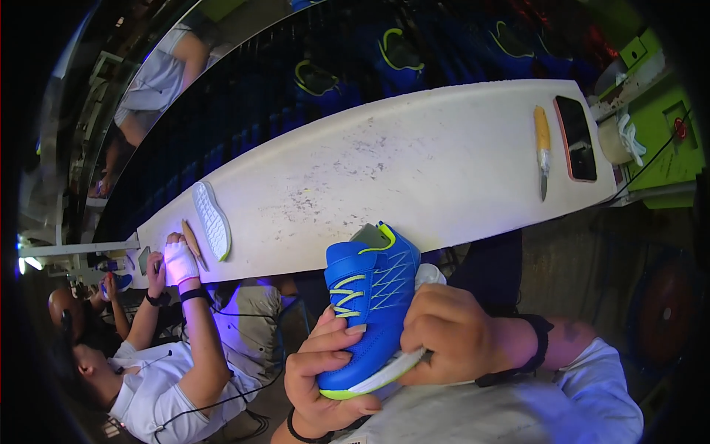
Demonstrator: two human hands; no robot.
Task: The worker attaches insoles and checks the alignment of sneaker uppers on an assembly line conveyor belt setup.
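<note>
A blue sneaker (pixel 388 296) with lime-green laces and trim is held over my lap at the table's near edge. Its toe points down toward me, and a grey block, which looks like a shoe last (pixel 370 236), fills the opening. My left hand (pixel 318 366) is wrapped around the toe, fingers over the upper and thumb under the sole. My right hand (pixel 447 333) is closed at the shoe's right side, its curled fingers pressed on the edge of the white and lime sole (pixel 388 375). The heel end of the sole is hidden behind this hand.
The scuffed white table (pixel 414 163) bears a wooden-handled knife (pixel 543 144) and a phone (pixel 578 140) at right, a loose white sole (pixel 210 214) at left. Beyond, a dark conveyor carries blue shoes (pixel 318 80). A co-worker's gloved hand (pixel 180 263) is by a wooden-handled tool (pixel 193 240).
</note>
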